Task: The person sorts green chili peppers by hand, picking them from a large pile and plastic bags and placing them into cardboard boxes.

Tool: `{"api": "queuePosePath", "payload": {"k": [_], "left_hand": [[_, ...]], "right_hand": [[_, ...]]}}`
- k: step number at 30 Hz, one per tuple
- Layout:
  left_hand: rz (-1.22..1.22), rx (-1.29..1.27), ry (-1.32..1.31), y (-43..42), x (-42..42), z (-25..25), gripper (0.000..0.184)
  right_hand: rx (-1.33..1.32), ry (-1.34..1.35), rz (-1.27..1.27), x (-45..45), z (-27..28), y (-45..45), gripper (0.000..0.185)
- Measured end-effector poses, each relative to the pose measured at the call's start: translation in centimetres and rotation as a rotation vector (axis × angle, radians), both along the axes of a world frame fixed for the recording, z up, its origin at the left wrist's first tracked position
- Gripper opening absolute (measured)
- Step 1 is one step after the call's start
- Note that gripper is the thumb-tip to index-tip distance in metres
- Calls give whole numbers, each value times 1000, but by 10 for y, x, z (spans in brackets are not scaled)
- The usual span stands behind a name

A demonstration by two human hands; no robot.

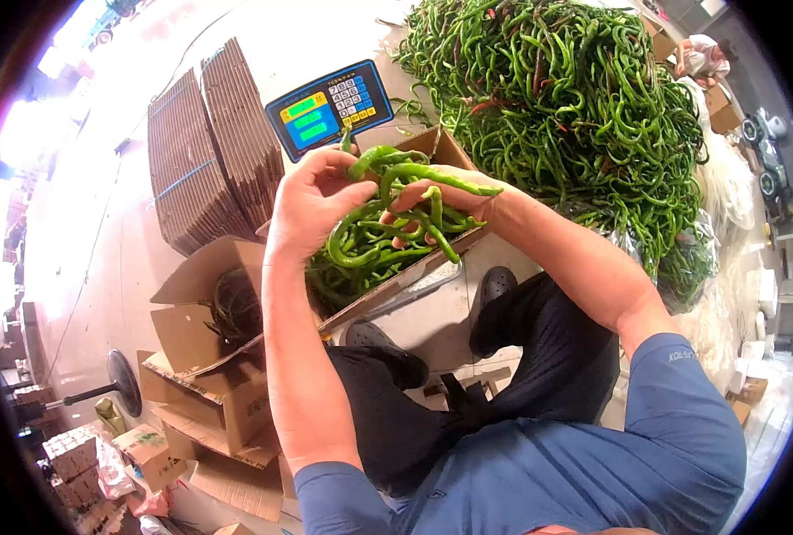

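Observation:
Long green chili peppers point(395, 171) are held up over an open cardboard box point(383, 292). My left hand point(318, 194) is closed, thumb and fingers pinched on the end of one chili pepper. Wrapped partly behind the same bunch, my right hand point(446, 194) holds several peppers across its palm; some of its fingers are hidden by them. More green chili peppers point(336, 281) lie inside the box beneath both hands. Behind the box stands a scale display point(330, 105) with a keypad and lit green readouts.
A large heap of green chili peppers point(557, 98) rises at the right. Flattened cardboard stacks point(196, 147) stand at the left, above opened cartons point(205, 392). A round black-based stand point(124, 383) is at lower left. Another person point(704, 61) sits at far right.

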State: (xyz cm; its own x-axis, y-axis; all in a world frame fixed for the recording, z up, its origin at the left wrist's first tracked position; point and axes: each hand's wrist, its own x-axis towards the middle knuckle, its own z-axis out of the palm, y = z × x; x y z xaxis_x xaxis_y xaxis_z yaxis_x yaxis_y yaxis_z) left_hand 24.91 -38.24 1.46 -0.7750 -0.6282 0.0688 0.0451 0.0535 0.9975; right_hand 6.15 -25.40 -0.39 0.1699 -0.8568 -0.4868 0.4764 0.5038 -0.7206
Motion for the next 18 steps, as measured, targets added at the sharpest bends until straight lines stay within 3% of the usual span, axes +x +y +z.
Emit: {"api": "queuePosePath", "payload": {"k": [3,6,9,13,18], "left_hand": [[-9,-119,-165,-1,-1,-1,20],[43,-35,-292,-2,0,6,21],[100,-104,-223,-6,-1,-3,23],[158,35,-47,-5,-7,-12,24],[259,57,-24,-1,-11,-12,23]], "right_hand": [[-85,95,21,-5,-17,-3,32],[-71,152,-3,-1,-15,-5,30],[-70,163,-51,3,-9,-5,29],[-69,235,-47,0,-19,-9,33],[-119,230,-52,-2,-16,-10,31]]}}
